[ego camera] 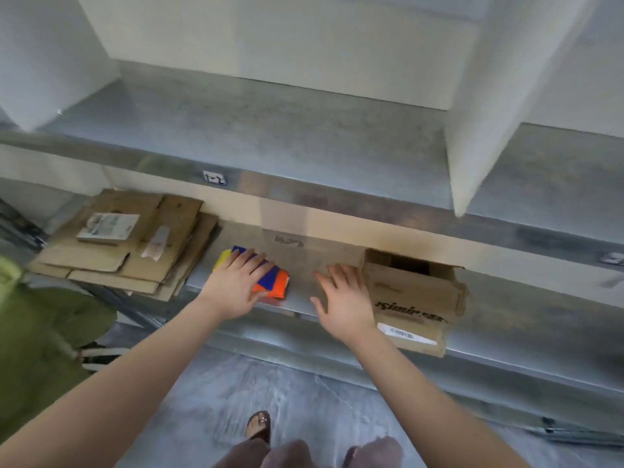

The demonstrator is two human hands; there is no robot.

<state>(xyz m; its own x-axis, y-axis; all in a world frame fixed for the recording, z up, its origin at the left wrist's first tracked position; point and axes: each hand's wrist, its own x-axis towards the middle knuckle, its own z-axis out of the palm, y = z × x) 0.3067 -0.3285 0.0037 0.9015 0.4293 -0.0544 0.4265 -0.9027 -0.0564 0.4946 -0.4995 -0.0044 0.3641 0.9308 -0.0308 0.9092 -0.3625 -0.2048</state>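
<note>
A stack of flattened cardboard (135, 255) lies on the lower metal shelf (540, 319). On the stack sits a white paper label (108, 226). Left of the stack is green fabric (40, 332); above the stack, an upper shelf (270, 136).

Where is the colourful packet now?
Head view: the packet lies left of centre on the lower shelf under the left hand, between the cardboard stack and the open box.

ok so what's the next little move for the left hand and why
Probably curl the left hand round the colourful packet and lift it. The hand lies flat on top, not yet gripping. The right hand is open beside the open cardboard box, a likely place for it.
</note>
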